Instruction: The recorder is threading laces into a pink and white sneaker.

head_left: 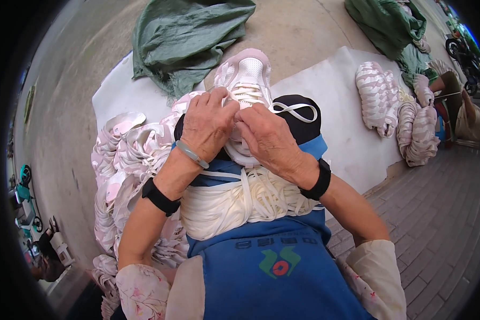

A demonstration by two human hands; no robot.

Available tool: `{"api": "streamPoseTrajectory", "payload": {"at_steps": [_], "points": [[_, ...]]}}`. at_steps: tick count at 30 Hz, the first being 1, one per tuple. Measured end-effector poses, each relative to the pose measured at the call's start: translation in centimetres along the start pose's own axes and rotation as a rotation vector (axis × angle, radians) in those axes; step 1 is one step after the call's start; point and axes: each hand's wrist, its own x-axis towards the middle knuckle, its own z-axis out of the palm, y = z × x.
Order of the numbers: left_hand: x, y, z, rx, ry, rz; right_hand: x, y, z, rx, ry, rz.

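Observation:
A white and pink sneaker (252, 70) rests on my lap, its toe pointing away from me. White lace crosses its upper part, and one loop of lace (298, 110) hangs out to the right over dark fabric. My left hand (210, 124) is closed at the shoe's left side, pinching the lace near the eyelets. From the right, my right hand (272, 137) is closed at the shoe's opening with fingers bent in; the bit of lace between them is mostly hidden. A thick bundle of cream shoelaces (234, 202) lies across my blue apron (224, 266).
Many pink and white shoe pieces (125, 176) are heaped at my left. A green sack (189, 42) lies beyond the shoe. On a white sheet (330, 101) at right stand stacked shoe uppers (377, 98). Another person's arm (468, 106) shows at far right.

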Motion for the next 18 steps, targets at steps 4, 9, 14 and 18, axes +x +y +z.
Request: {"api": "streamPoseTrajectory", "payload": {"at_steps": [4,9,14,18], "points": [[0.3,-0.4,-0.3,0.032,-0.022,0.025,0.1,0.5,1.5,-0.205,-0.038,0.038],[0.3,-1.0,-0.4,-0.008,0.022,0.103,0.2,-0.2,1.8,-0.325,-0.063,0.052],[-0.4,-1.2,0.1,-0.091,0.163,0.154,0.2,1.0,1.9,-0.181,-0.02,0.085],[-0.6,-0.6,0.5,-0.067,0.148,0.151,-0.1,1.3,1.5,0.034,0.056,0.099]]}}
